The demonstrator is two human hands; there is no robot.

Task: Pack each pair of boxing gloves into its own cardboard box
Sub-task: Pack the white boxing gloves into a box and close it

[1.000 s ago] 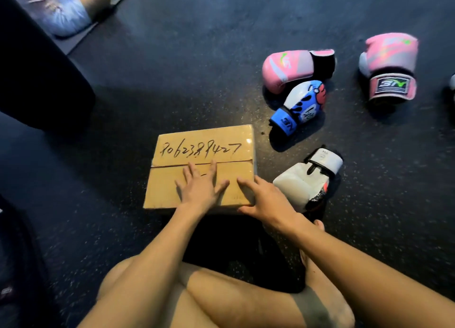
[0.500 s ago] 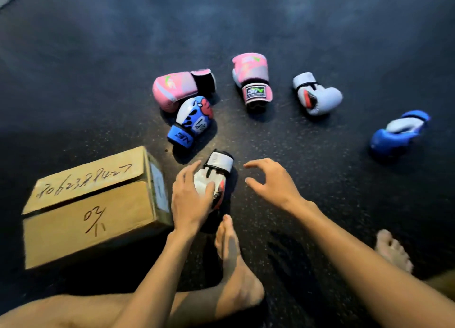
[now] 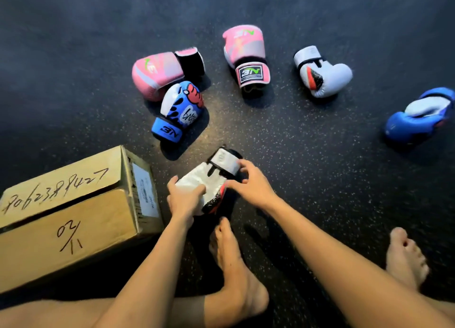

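Observation:
A white boxing glove (image 3: 211, 177) with a red and black palm lies on the dark floor in front of me. My left hand (image 3: 183, 199) grips its padded end and my right hand (image 3: 251, 186) holds its cuff side. A closed cardboard box (image 3: 71, 219) with handwritten numbers sits at the left, beside my left hand. Its white partner glove (image 3: 325, 72) lies farther back on the right. Two pink gloves (image 3: 157, 72) (image 3: 246, 52) lie at the back. One blue patterned glove (image 3: 181, 109) rests against the left pink one, and another blue glove (image 3: 418, 116) is at the far right.
The floor (image 3: 307, 155) is dark speckled rubber matting. My bare legs and feet (image 3: 236, 266) (image 3: 403, 256) stretch out below my hands, one foot just under the held glove.
My hands left the top of the box. The view swung right, so the box now sits at the left. Both hands closed on the nearest white glove.

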